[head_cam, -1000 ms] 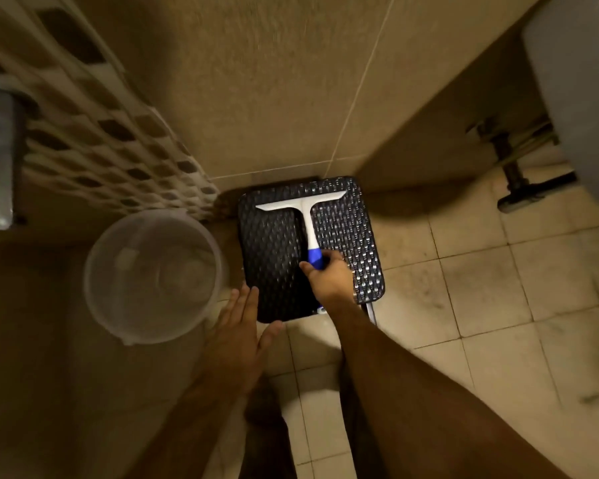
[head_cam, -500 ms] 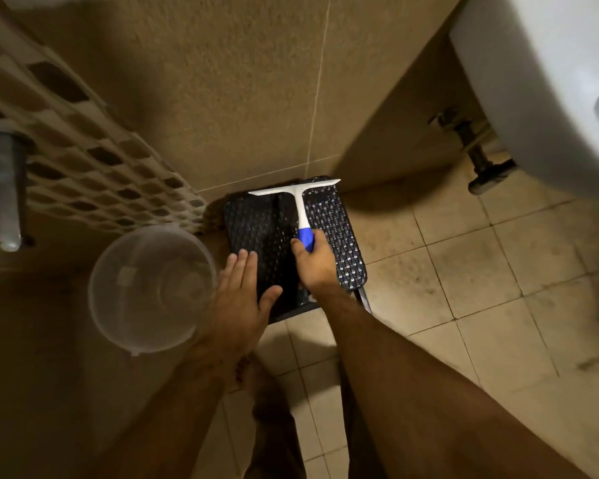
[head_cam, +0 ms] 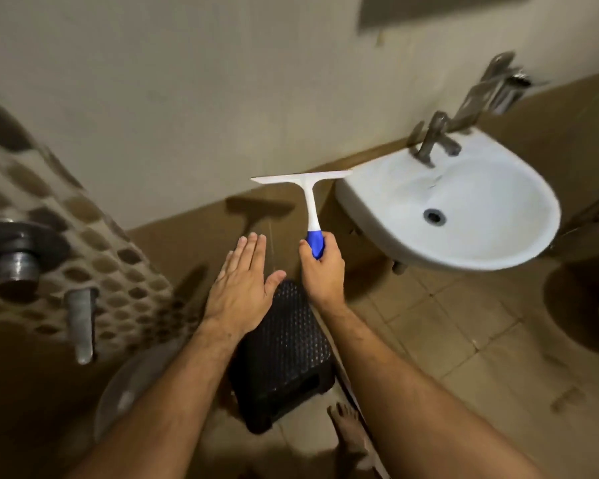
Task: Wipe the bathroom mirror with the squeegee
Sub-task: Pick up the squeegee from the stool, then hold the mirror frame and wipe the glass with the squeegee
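The light is dim and warm, leaving the floor (head_cam: 446,340) brown and murky, while the white sink (head_cam: 464,202) stands out brightest. The squeegee (head_cam: 308,188) throws a soft shadow on the wall (head_cam: 153,98) to its left. Motion blur smears the tap (head_cam: 433,140) and left-edge fittings, and wide-angle distortion bends the edges.

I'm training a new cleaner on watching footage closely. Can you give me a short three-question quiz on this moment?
1. True or false: the squeegee lies flat on the black stool.
2. Which hand grips the blue handle?
A. left hand
B. right hand
3. Fill in: the white sink hangs to the ____ of the squeegee.

Key: 1 false, it is held up in the air; 2 B, the left hand is open and holds nothing; 3 right.
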`<action>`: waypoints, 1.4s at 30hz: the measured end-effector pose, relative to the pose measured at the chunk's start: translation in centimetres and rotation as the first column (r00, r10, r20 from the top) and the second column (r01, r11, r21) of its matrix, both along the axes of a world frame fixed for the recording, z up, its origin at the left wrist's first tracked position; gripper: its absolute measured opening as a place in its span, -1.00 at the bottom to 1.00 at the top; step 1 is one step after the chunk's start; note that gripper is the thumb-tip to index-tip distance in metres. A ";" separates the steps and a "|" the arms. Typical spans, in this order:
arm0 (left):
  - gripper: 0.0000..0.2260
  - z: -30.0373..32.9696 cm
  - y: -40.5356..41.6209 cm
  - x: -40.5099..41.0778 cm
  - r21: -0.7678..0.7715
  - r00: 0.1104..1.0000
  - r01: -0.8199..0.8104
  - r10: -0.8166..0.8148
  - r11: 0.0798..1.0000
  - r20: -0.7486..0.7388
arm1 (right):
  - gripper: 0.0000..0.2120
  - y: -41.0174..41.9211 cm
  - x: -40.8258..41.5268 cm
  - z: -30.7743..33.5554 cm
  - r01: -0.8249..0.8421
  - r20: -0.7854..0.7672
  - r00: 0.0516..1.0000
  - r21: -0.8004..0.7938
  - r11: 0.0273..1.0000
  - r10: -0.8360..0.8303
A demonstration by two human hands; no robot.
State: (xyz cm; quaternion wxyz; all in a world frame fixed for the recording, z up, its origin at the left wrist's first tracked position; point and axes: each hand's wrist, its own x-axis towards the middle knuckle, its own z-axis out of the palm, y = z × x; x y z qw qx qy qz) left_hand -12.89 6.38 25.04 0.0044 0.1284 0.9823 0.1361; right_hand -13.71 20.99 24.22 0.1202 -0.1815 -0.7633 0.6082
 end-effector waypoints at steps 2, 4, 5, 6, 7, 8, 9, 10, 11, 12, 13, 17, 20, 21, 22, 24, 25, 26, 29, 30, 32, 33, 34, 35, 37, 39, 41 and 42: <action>-0.34 3.4 1.0 -1.8 0.035 0.996 0.024 -0.021 0.999 -0.091 | -0.88 1.2 -0.8 4.1 0.029 -0.087 0.996 0.039 0.999 -0.025; -0.31 7.2 2.1 -3.1 0.080 0.984 0.029 -0.014 0.996 -0.179 | -0.88 2.6 -1.1 8.5 0.082 -0.183 0.981 0.065 0.995 -0.069; -0.29 9.1 2.7 -3.9 0.102 0.977 0.034 -0.011 0.994 -0.215 | -0.88 3.3 -1.4 10.8 0.107 -0.239 0.967 0.067 0.992 -0.088; -0.27 10.6 3.2 -4.6 0.108 0.971 0.041 -0.014 0.993 -0.238 | -0.88 3.8 -1.7 12.5 0.123 -0.284 0.954 0.069 0.990 -0.099; -0.25 12.4 3.9 -5.3 0.108 0.962 0.062 -0.030 0.992 -0.270 | -0.88 4.6 -2.0 14.8 0.141 -0.344 0.933 0.069 0.988 -0.109; -0.23 14.1 4.6 -5.9 0.105 0.953 0.086 -0.051 0.991 -0.300 | -0.89 5.2 -2.0 17.0 0.150 -0.399 0.910 0.062 0.987 -0.113; -0.22 15.8 5.5 -6.5 0.106 0.942 0.108 -0.068 0.989 -0.328 | -0.89 6.0 -2.0 19.2 0.150 -0.455 0.884 0.057 0.987 -0.108; -0.22 17.7 6.4 -7.1 0.121 0.931 0.129 -0.078 0.984 -0.357 | -0.89 6.8 -2.1 21.4 0.150 -0.500 0.860 0.054 0.987 -0.103; -0.23 19.2 7.1 -7.6 0.142 0.921 0.140 -0.076 0.980 -0.382 | -0.89 7.5 -2.3 23.1 0.151 -0.529 0.842 0.051 0.987 -0.102; -0.24 21.1 8.0 -8.2 0.171 0.905 0.154 -0.070 0.973 -0.419 | -0.89 8.5 -2.5 25.0 0.156 -0.559 0.822 0.040 0.987 -0.107; -0.25 23.0 8.8 -8.8 0.197 0.888 0.173 -0.066 0.965 -0.455 | -0.88 9.5 -2.6 26.8 0.157 -0.580 0.806 0.017 0.987 -0.118; -0.28 31.6 13.3 -11.5 0.197 0.755 0.289 -0.097 0.937 -0.649 | -0.86 14.8 -3.6 32.7 0.138 -0.647 0.753 -0.027 0.990 -0.122; -0.30 38.5 17.7 -13.0 0.182 0.642 0.357 -0.099 0.916 -0.760 | -0.84 19.6 -4.3 36.6 0.111 -0.693 0.713 -0.044 0.993 -0.110; -0.31 40.6 18.9 -13.3 0.163 0.601 0.374 -0.105 0.913 -0.792 | -0.83 21.0 -4.6 37.8 0.104 -0.701 0.706 -0.040 0.994 -0.102; -0.31 42.8 20.2 -13.6 0.127 0.552 0.386 -0.119 0.914 -0.825 | -0.83 22.4 -4.9 39.2 0.093 -0.708 0.700 -0.038 0.995 -0.092; -0.32 47.0 22.4 -14.4 0.034 0.461 0.385 -0.160 0.922 -0.873 | -0.85 24.9 -5.6 42.2 0.047 -0.729 0.682 -0.044 0.998 -0.064; -0.32 49.2 23.3 -14.8 -0.001 0.427 0.375 -0.173 0.927 -0.888 | -0.87 26.0 -6.0 43.8 0.012 -0.740 0.671 -0.047 0.999 -0.043; -0.33 50.8 23.9 -15.3 -0.013 0.409 0.362 -0.171 0.932 -0.896 | -0.88 26.9 -6.4 45.3 -0.022 -0.743 0.669 -0.050 0.999 -0.022; -0.35 55.5 25.9 -17.2 0.068 0.409 0.353 -0.089 0.933 -0.908 | -0.88 29.1 -7.8 50.0 -0.131 -0.740 0.672 -0.064 0.989 0.041; -0.37 56.7 26.5 -17.9 0.108 0.421 0.356 -0.056 0.928 -0.906 | -0.88 29.6 -8.3 51.2 -0.161 -0.738 0.672 -0.074 0.984 0.054; -0.38 58.5 27.4 -19.2 0.170 0.440 0.349 0.000 0.921 -0.898 | -0.89 30.3 -9.2 53.1 -0.191 -0.738 0.672 -0.094 0.977 0.060; -0.39 59.3 27.8 -19.9 0.189 0.439 0.343 0.021 0.920 -0.898 | -0.89 30.6 -9.7 53.9 -0.196 -0.738 0.672 -0.101 0.976 0.059; -0.39 60.1 28.1 -20.6 0.206 0.430 0.338 0.044 0.918 -0.902 | -0.89 30.9 -10.2 54.5 -0.196 -0.738 0.673 -0.104 0.975 0.057; -0.38 61.0 28.4 -21.3 0.224 0.420 0.338 0.067 0.914 -0.905 | -0.88 31.1 -10.7 55.0 -0.195 -0.738 0.673 -0.107 0.975 0.053; -0.38 62.3 29.0 -22.5 0.280 0.427 0.348 0.114 0.895 -0.897 | -0.87 31.4 -11.6 55.8 -0.189 -0.735 0.676 -0.114 0.975 0.045; -0.37 62.9 29.9 -23.6 0.341 0.444 0.401 0.145 0.850 -0.884 | -0.86 31.6 -12.6 56.7 -0.183 -0.735 0.677 -0.114 0.977 0.041; -0.38 62.5 30.8 -24.5 0.364 0.413 0.481 0.160 0.798 -0.897 | -0.83 31.8 -13.6 57.8 -0.176 -0.734 0.678 -0.112 0.978 0.039; -0.39 62.1 31.1 -25.0 0.366 0.382 0.515 0.174 0.775 -0.908 | -0.79 31.9 -14.2 58.5 -0.175 -0.735 0.677 -0.115 0.978 0.035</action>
